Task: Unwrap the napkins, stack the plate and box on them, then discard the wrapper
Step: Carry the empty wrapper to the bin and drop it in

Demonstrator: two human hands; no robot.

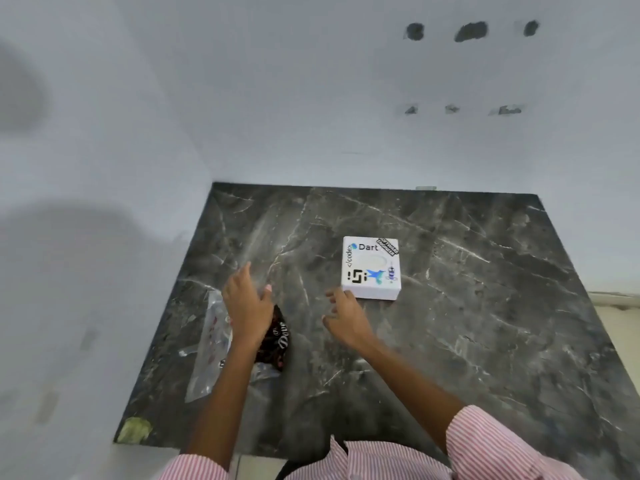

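Striped pink sleeves sit lowest in view, and from them two bare forearms reach out over the dark marbled desk [485, 306]. Her or his left hand [247, 303] hovers with fingers spread loosely, holding nothing, right above a clear plastic wrapper [207, 344] and a dark printed packet [278, 337] that I take to be the napkins; how far the packet is inside the wrapper I cannot tell, since the arm covers the join. The right hand [343, 315] is also open and empty, its fingertips just short of the near left corner of the white box [372, 268].

No plate shows anywhere that I can make out.

To my eye the unwrapping step is only starting: both hands are free and the wrapper looks unpulled. The next move calls for pinning the packet with one hand and drawing the film off with the other.

The wrapper lies long, its axis running from beneath the left forearm away toward that hand's fingers, leaning slightly right. The box sits flat, stickered lid up, nearly square, beyond the right hand.
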